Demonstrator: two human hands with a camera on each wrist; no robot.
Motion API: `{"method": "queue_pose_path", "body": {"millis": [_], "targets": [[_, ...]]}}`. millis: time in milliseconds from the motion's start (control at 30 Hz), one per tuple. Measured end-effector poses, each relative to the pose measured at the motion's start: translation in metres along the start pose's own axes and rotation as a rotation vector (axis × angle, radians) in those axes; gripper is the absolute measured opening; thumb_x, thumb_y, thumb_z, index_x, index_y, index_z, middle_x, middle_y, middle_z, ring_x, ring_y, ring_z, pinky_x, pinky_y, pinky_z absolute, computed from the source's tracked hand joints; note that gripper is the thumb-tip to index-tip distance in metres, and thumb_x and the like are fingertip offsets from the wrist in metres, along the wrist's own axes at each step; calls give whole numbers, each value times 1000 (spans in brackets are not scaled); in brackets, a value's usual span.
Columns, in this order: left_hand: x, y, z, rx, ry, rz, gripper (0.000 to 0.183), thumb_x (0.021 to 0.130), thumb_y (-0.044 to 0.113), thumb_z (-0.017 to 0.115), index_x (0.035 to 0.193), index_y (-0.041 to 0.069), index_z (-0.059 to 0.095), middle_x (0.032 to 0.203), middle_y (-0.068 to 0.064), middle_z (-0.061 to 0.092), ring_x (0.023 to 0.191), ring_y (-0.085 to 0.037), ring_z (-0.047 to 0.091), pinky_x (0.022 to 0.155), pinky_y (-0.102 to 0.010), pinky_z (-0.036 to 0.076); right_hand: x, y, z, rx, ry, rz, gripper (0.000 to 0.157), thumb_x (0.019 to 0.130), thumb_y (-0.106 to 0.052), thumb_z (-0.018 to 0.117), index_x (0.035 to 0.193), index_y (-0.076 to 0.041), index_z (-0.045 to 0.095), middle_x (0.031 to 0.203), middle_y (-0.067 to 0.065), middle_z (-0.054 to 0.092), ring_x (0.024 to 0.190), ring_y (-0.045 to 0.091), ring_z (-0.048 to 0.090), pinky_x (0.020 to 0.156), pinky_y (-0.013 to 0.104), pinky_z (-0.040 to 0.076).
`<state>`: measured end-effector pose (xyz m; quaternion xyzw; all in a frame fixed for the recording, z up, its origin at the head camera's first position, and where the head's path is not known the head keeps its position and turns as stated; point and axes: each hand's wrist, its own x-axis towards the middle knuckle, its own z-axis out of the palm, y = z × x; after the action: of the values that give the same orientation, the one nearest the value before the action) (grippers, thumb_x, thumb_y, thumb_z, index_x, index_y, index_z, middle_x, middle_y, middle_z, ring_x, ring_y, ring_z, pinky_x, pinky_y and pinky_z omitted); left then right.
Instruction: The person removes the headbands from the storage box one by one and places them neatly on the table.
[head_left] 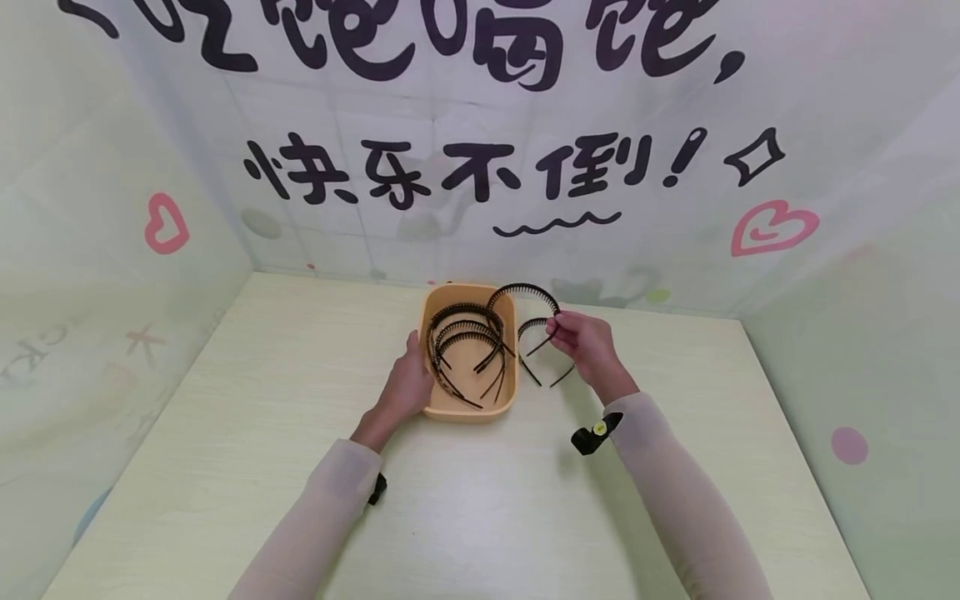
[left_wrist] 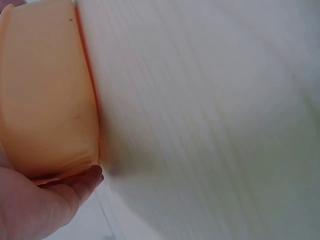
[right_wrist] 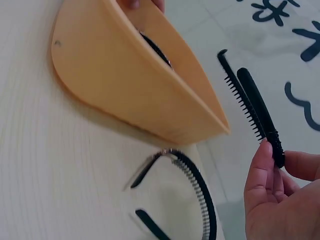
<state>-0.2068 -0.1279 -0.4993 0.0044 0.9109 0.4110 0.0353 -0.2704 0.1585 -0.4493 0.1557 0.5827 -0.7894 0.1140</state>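
A light-orange plastic bin (head_left: 472, 414) holds several black toothed headbands (head_left: 467, 307). At the bin's left side, my left hand (head_left: 407, 385) grips its wall; the left wrist view shows its fingers (left_wrist: 85, 186) against the bin's end. My right hand (head_left: 588, 343) pinches one black headband (head_left: 523, 287) between thumb and fingertips, raised at the bin's right rim. Seen from the right wrist, this held headband (right_wrist: 256, 105) appears edge-on with its teeth showing. Another headband (right_wrist: 211, 205) lies on the table just right of the bin, partly covered by my right hand in the head view.
The pale wood-grain table (head_left: 465, 508) meets a back wall covering (head_left: 390, 242) printed with dark characters, close behind the bin. Similar coverings rise at the left and right sides. A small black device (head_left: 592, 435) is strapped to the right wrist.
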Motion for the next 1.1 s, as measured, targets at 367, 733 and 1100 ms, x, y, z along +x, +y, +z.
{"method": "queue_pose_path", "body": {"millis": [367, 733, 1100], "targets": [[0, 1, -1, -18, -4, -17, 63, 95, -3, 33, 153, -1, 8, 100, -31, 65, 65, -25, 68, 51, -31, 53, 7, -3, -33, -18, 85, 50, 34, 98, -6, 57, 130, 4, 55, 79, 0, 72, 76, 10, 69, 69, 21, 57], [1, -1, 1, 1, -11, -10, 62, 96, -4, 30, 153, -4, 5, 93, -29, 66, 61, -24, 67, 49, -32, 52, 12, -2, -63, 13, 147, 74, 31, 99, -6, 56, 129, 1, 54, 77, -2, 71, 73, 8, 68, 66, 21, 56], [0, 0, 1, 4, -12, -12, 61, 97, -3, 30, 153, -3, 7, 94, -29, 65, 62, -24, 66, 49, -31, 51, 6, -6, -88, 39, 201, 106, 22, 99, -6, 54, 121, -2, 56, 78, -1, 71, 74, 8, 67, 65, 21, 54]]}}
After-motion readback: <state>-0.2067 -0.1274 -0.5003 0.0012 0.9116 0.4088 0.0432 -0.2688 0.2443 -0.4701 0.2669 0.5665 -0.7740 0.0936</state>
